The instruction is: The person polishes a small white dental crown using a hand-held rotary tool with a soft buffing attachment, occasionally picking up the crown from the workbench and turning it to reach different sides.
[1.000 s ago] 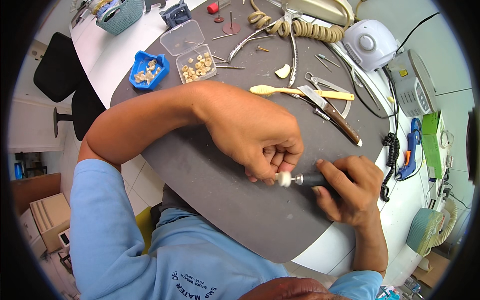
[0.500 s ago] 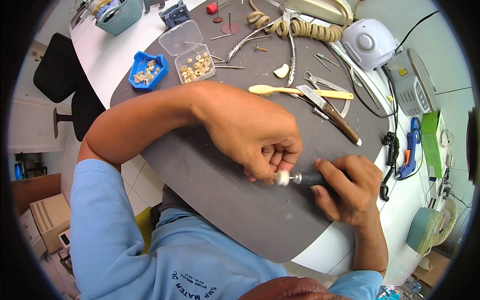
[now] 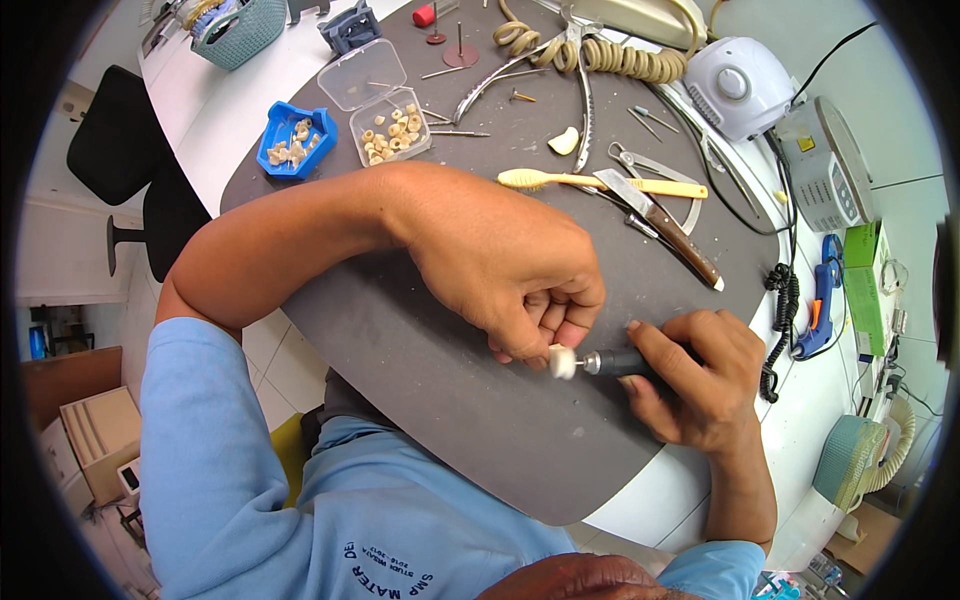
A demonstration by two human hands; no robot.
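My right hand (image 3: 700, 375) grips a dark handpiece (image 3: 630, 362), whose metal tip carries a blurred white wheel (image 3: 564, 364) pointing left. My left hand (image 3: 510, 270) is curled closed just above and left of that wheel, fingertips pinched beside it; whatever they hold is too small and hidden to make out. Behind both hands lie a yellow brush (image 3: 530, 180), a wooden-handled knife (image 3: 680, 240) and metal calipers (image 3: 627, 158). An open clear box (image 3: 390, 130) and a blue tray (image 3: 290, 165), both with several small cream pieces, stand beyond my left forearm.
The grey mat (image 3: 450, 420) also bears metal pliers (image 3: 585, 120) and loose burs. A white machine (image 3: 735, 85), coiled hoses (image 3: 635, 60), a blue glue gun (image 3: 820, 310) and a green box (image 3: 865, 285) line the right side. A teal basket (image 3: 240, 35) stands back left.
My right hand and the handpiece have shifted slightly left, with the white wheel a little lower. My left hand has moved very slightly left. Everything else looks much the same.
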